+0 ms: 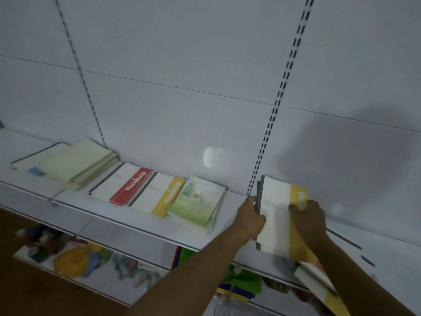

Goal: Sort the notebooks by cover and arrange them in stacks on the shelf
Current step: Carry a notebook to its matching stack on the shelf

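Both hands hold a bundle of white notebooks with a yellow band [276, 215], lifted above the white shelf [127, 215] at the right. My left hand [250, 218] grips the bundle's left edge. My right hand [307, 218] pinches its yellow side, thumb on the cover. Along the shelf lie a cream stack [84, 163], a red-banded stack [124, 183], a yellow-banded stack [159, 195] and a green illustrated stack [197, 201]. More notebooks [319, 283] lie under my right forearm, partly hidden.
A white back panel with slotted uprights [276, 106] rises behind the shelf. A small blue item [36, 171] lies near the cream stack. A lower shelf [75, 261] carries colourful packaged goods, with green and blue packs [241, 281] below my arms.
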Demonstrator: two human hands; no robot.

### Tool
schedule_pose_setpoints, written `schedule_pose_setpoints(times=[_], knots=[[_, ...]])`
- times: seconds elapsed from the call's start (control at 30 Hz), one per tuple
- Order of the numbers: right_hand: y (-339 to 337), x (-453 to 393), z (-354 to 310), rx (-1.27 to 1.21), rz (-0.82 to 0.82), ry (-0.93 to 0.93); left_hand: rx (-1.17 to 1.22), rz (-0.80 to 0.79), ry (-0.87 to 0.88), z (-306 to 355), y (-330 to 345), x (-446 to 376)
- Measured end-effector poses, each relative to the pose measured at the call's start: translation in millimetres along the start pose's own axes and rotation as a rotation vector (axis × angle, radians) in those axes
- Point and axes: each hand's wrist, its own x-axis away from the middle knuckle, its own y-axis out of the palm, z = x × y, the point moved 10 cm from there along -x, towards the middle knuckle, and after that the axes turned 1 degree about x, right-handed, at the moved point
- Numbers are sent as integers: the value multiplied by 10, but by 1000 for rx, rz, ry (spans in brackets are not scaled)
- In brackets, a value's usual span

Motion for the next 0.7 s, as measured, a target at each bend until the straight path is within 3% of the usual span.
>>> schedule_pose_setpoints(times=[0.23,0.4,0.7], knots=[[1496,800,-1415,-183,-350,-228,102,344,-37,-379,-1981,591],[2503,1730,-2306,-133,-558,-412,109,519,-48,-642,-3220,1376],[3634,3113,-3144,-57,-807,-529,257,738,-117,-1136,-4496,2451]])
